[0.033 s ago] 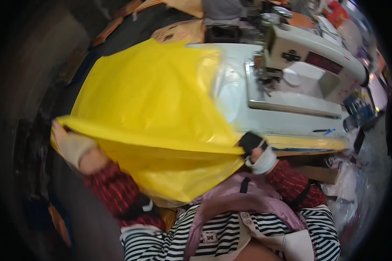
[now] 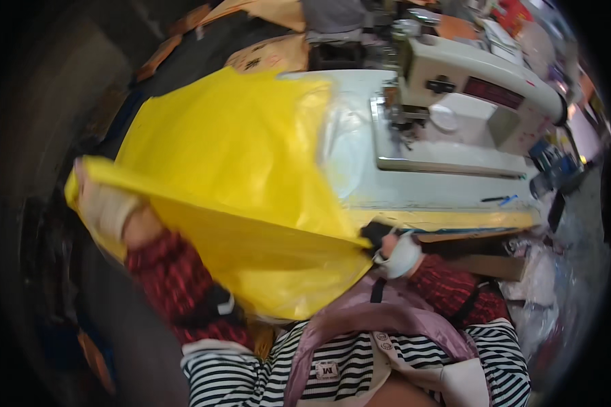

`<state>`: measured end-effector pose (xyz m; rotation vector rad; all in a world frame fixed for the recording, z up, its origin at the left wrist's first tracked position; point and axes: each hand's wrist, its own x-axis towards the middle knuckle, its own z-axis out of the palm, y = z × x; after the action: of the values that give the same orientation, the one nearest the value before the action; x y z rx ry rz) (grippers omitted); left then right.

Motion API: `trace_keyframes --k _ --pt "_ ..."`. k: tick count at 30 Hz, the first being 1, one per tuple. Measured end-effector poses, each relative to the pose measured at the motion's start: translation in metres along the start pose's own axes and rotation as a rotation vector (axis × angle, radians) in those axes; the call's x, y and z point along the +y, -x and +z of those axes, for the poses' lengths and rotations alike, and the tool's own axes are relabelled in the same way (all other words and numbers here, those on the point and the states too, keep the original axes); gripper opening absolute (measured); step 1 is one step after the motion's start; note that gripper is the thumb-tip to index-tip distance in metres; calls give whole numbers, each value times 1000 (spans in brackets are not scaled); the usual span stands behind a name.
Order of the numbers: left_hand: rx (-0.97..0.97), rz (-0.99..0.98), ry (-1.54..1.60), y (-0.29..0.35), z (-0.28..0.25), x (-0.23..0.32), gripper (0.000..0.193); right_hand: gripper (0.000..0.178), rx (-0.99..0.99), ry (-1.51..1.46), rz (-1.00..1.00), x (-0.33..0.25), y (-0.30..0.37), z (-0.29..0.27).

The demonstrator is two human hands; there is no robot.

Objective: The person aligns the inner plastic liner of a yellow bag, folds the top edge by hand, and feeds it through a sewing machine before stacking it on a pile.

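Observation:
A large yellow plastic sheet [image 2: 224, 142] spreads over the left of the table and hangs over its near edge toward my lap. My left hand [image 2: 105, 203], in a pale glove, is closed on the sheet's left corner and holds it raised. The fingers are partly hidden by the yellow material and blurred. At the sheet's near right corner, my right hand [image 2: 385, 244] pinches the edge; it has black covering over the fingers and white around the wrist. Between my hands the near edge is pulled into a slanting fold.
A white sewing machine [image 2: 482, 81] stands on the pale table [image 2: 360, 163] to the right. A pen [image 2: 502, 199] lies near the front edge, beside a dark bottle-like object [image 2: 550, 180]. Brown paper [image 2: 268, 54] is at the back, and crumpled clear plastic [image 2: 536, 285] at right.
My left hand has risen and shifted left, lifting its corner, so the near edge now slants down to the right. My right hand has moved slightly left. The view has shifted a little.

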<state>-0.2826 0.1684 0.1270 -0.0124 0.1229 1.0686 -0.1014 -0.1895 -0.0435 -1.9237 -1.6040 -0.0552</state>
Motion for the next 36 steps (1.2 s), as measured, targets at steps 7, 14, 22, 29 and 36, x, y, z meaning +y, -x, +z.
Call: trace_keyframes --k 7,14,22,29,36 --pt "1328 -1425 3295 -83 -16 -256 52 78 -565 -667 562 43 127 53" --pt "891 -454 3590 -82 -18 -328 43 53 -435 -91 469 42 64 4" --pt "1372 -851 2742 -149 -105 -352 25 37 85 -953 686 36 123 31" --pt "925 185 3734 -49 -191 -412 48 61 114 -608 724 1 171 -39" --pt "1777 -108 3239 -125 -197 -381 34 74 -327 -393 818 3 100 -66"
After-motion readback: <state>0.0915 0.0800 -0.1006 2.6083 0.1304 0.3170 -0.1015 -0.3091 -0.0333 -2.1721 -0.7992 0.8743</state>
